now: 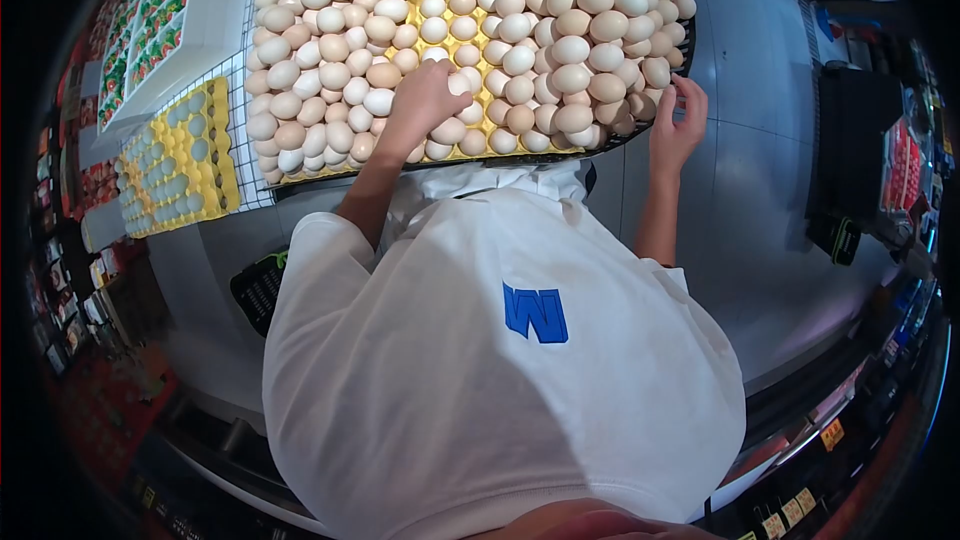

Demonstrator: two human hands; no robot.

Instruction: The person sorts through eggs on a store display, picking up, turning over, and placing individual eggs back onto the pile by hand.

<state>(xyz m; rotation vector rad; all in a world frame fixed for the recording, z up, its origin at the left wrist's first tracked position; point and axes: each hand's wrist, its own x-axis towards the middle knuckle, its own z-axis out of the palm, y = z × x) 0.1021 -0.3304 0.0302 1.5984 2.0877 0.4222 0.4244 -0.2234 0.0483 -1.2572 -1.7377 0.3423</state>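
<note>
Brown and cream eggs (590,25) lie heaped in rows on a wide display, with a yellow egg tray (480,20) showing in the middle. My left hand (428,100) reaches over the front of this tray. Its thumb and forefinger close around a pale egg (457,84), partly covered by the fingers. At the display's right edge, my right hand (682,122) is raised beside the outermost eggs. Its fingers are loosely bent and apart, with no egg seen in them.
A yellow tray of pale greenish eggs (170,168) sits on a white wire rack (240,100) at left. Beyond it stands a white box (195,35) of red-and-green packs. A dark rim (610,145) borders the display. A black basket (258,290) is on the floor.
</note>
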